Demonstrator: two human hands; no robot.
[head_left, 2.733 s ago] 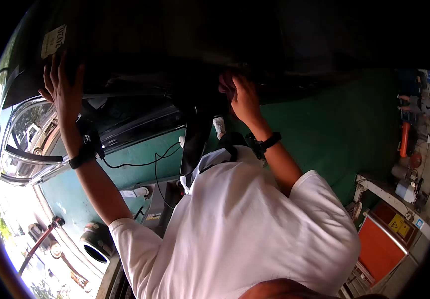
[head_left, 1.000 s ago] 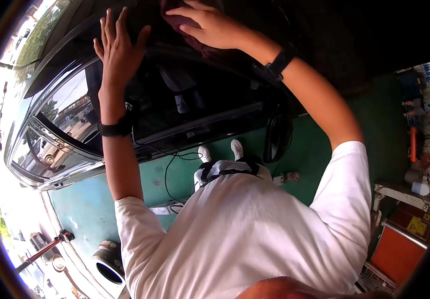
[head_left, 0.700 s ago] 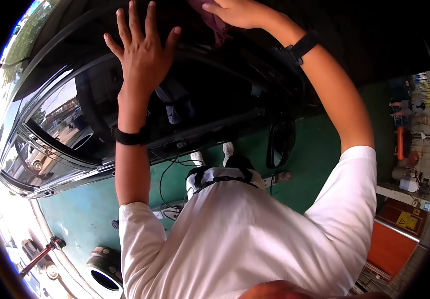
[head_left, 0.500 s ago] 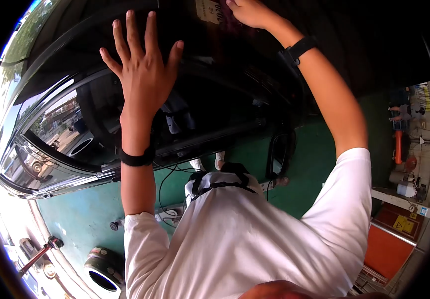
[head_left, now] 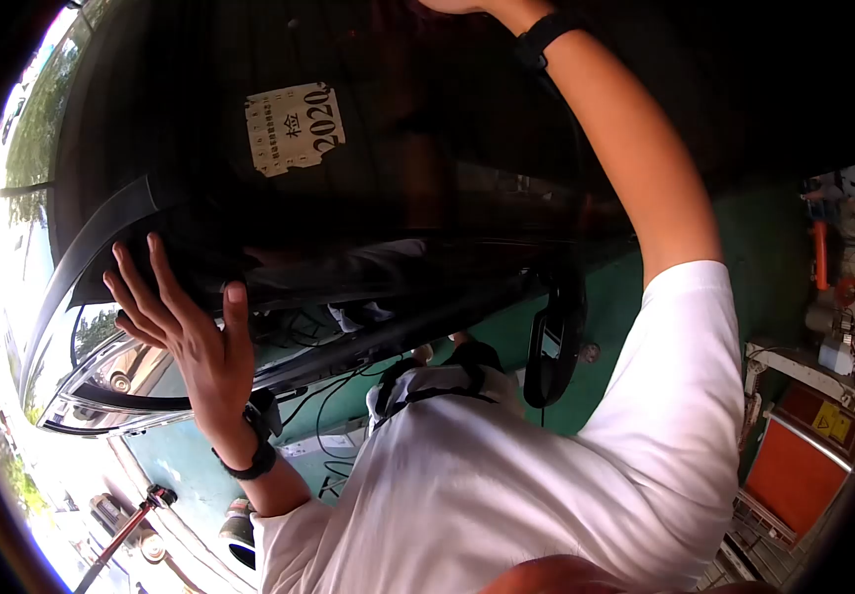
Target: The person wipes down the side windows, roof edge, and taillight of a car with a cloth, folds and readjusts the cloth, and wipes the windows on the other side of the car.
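My left hand (head_left: 195, 337) is open, fingers spread, over the dark edge of a black car (head_left: 427, 198) at the left. Its palm faces the car and nothing is in it. At the top edge, my right hand (head_left: 457, 5) is mostly cut off by the frame, and its fingers are hidden. A dim dark red patch shows just left of it, too dark to make out clearly. Between the two hands, a torn sticker (head_left: 295, 129) marked 2020 sits on the dark glass.
A side mirror (head_left: 554, 342) juts out below the car. Cables (head_left: 323, 406) run over the green floor (head_left: 635, 307). A tyre (head_left: 239, 535) and a red-handled tool (head_left: 130, 525) lie at the lower left. An orange cabinet (head_left: 799, 480) stands at the right.
My left hand has moved down and left in the view. My right hand has gone further out of the top edge. The sticker now shows fully, further left and lower.
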